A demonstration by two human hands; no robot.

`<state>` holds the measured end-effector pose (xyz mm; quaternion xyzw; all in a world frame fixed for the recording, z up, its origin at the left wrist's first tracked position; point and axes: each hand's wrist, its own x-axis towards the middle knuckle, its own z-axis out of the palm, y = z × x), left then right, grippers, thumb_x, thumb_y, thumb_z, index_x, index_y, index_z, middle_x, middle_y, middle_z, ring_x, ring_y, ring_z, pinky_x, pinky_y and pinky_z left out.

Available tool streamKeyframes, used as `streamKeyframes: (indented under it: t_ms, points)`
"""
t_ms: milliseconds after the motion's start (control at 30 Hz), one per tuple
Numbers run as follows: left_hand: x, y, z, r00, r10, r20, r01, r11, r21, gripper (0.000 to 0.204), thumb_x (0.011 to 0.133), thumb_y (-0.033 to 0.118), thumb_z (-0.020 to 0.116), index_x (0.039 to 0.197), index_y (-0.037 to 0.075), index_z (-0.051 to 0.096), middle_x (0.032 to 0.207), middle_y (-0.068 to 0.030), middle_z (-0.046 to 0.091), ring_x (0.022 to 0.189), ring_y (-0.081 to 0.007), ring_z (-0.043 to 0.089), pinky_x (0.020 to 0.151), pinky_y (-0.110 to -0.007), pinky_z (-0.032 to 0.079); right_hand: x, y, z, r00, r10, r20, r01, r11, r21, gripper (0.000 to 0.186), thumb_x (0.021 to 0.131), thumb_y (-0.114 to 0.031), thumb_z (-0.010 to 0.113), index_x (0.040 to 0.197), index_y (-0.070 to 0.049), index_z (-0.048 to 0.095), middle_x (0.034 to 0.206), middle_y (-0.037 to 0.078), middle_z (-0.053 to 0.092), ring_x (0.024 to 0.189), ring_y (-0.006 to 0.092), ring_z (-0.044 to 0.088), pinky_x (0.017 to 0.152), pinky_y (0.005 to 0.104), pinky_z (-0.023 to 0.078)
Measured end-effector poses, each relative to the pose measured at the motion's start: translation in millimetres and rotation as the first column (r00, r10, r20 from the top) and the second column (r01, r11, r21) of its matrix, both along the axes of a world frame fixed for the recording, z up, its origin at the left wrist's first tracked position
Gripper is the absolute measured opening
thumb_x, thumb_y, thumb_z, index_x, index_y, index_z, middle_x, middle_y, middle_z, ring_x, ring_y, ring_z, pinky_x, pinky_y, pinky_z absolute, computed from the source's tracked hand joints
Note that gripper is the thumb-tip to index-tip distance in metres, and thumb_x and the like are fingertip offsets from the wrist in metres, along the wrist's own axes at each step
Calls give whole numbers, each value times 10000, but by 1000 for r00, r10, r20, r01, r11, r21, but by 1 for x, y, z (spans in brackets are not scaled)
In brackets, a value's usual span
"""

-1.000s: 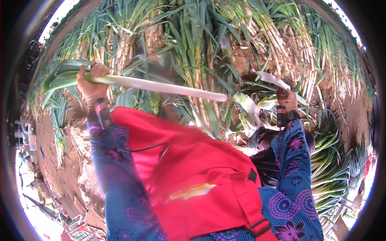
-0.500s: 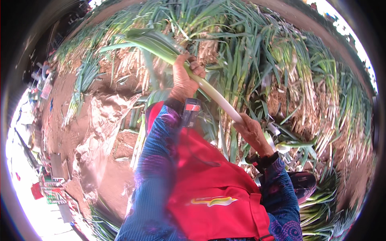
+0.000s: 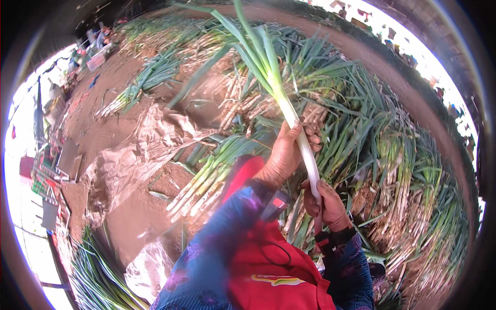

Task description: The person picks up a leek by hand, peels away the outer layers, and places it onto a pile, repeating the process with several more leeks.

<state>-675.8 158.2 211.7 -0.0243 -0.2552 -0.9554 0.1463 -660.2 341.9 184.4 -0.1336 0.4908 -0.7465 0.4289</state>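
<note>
Head view: left hand (image 3: 285,155) clasps the leek (image 3: 289,111) mid-stalk, right hand (image 3: 332,206) clasps it lower, gentle pressure should prevent bruising!

One leek leaf (image 3: 251,32) is cut off above — left sleeve (image 3: 219,222) blurred.

No legible words, numbers or signs, only an unreadable yellow-and-white mark (image 3: 277,280) on the red apron (image 3: 284,295)
</note>
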Motion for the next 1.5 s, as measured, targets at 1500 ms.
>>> streamKeyframes:
  t_ms: [1500]
  points:
    - [477,-271,-156,-284,714,640,-831,150,-535,290,900,292,592,987,69,427,782,-62,500,570,-161,490,476,-327,436,-223,169,-194,987,-152,52,74,720,690,152,837,-267,587,772,-132,607,661,-2,561,566,173,514,506,315,400]
